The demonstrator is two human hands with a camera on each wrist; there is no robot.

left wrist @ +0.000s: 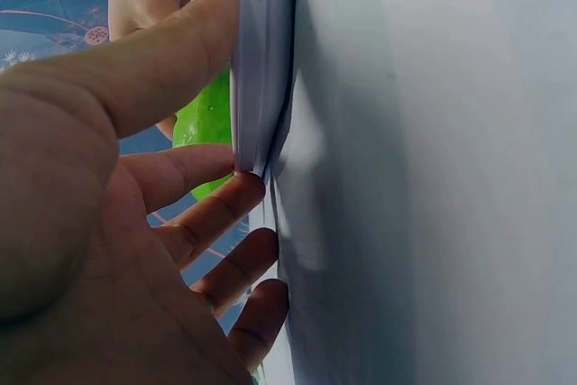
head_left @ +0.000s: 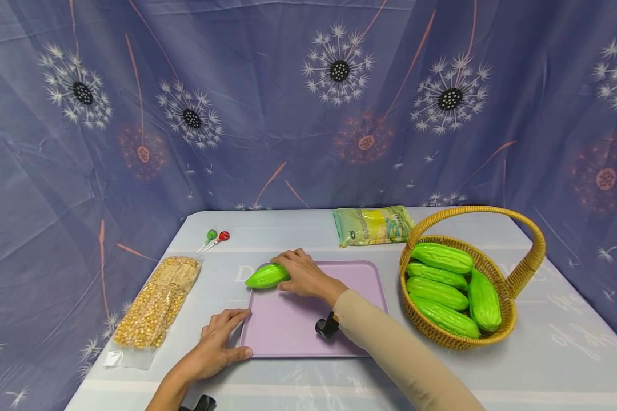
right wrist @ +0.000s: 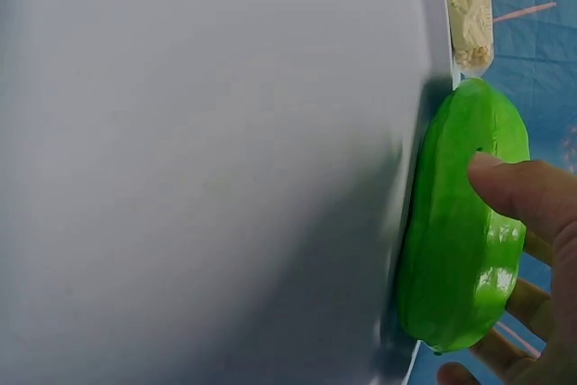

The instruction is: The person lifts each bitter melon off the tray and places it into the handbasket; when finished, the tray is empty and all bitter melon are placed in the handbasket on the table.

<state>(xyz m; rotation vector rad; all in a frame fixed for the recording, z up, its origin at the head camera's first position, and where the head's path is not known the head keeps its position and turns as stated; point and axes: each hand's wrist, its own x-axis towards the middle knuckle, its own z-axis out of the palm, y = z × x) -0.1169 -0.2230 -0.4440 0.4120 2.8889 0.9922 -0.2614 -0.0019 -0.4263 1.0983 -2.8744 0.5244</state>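
A bright green, ridged, elongated gourd (head_left: 267, 276) lies at the far left corner of the lilac tray (head_left: 288, 331). My right hand (head_left: 304, 275) grips it from above. The right wrist view shows the thumb on the near side of the gourd (right wrist: 460, 232) and the other fingers round its far side. My left hand (head_left: 217, 345) rests at the tray's near left corner. In the left wrist view its thumb and index fingertip touch the tray's rim (left wrist: 260, 69), and the other fingers, slightly bent, reach down by the tabletop.
To the right stands a wicker basket (head_left: 511, 305) with a tall handle, holding several green gourds (head_left: 439, 292). A bag of corn kernels (head_left: 154, 302) lies at the left. Two lollipops (head_left: 223, 236) and a green-yellow packet (head_left: 372, 225) lie toward the back, before a hanging cloth (head_left: 267, 103).
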